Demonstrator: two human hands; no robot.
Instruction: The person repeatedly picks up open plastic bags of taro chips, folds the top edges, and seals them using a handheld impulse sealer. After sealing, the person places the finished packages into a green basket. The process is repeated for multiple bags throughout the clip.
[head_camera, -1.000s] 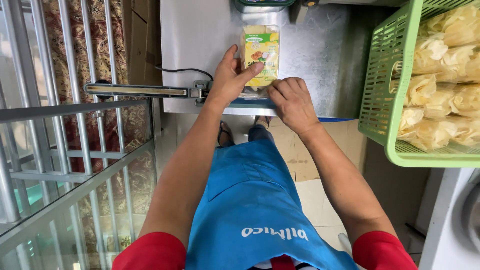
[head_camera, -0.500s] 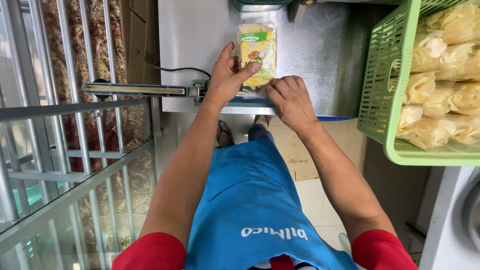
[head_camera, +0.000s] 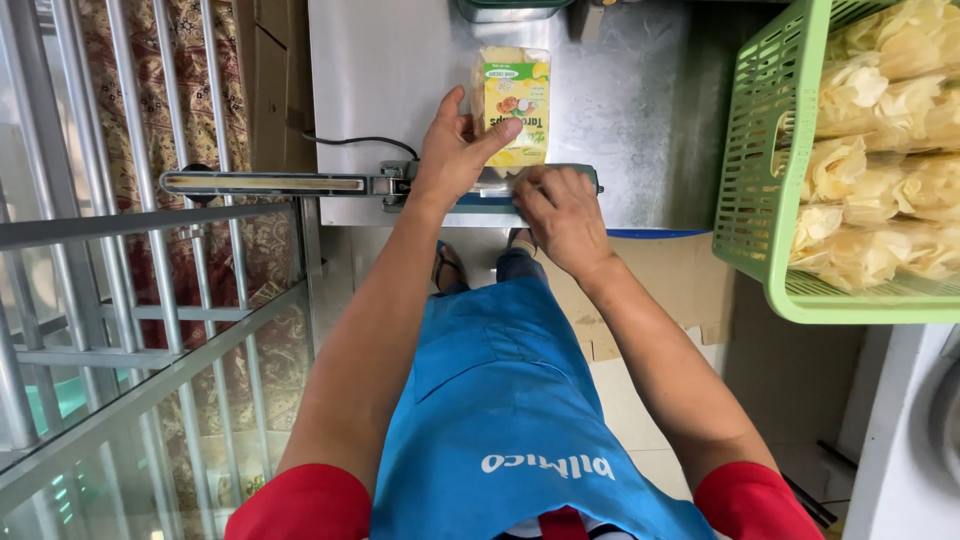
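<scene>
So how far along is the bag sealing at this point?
Done: the snack bag is filled and its open end lies in the heat sealer. In hand: the left hand steadies the bag while the right hand presses on the sealer bar. Left: bags of chips wait in the green basket.

A clear snack bag (head_camera: 513, 105) with a yellow-green label lies flat on the steel table (head_camera: 390, 80), its near end at the sealer bar (head_camera: 300, 184). The left hand (head_camera: 455, 150) rests on the bag's left edge, fingers spread over it. The right hand (head_camera: 562, 208) presses, fingers curled, on the bar just right of the bag. A green basket (head_camera: 765, 190) of filled bags stands well right of the bag.
</scene>
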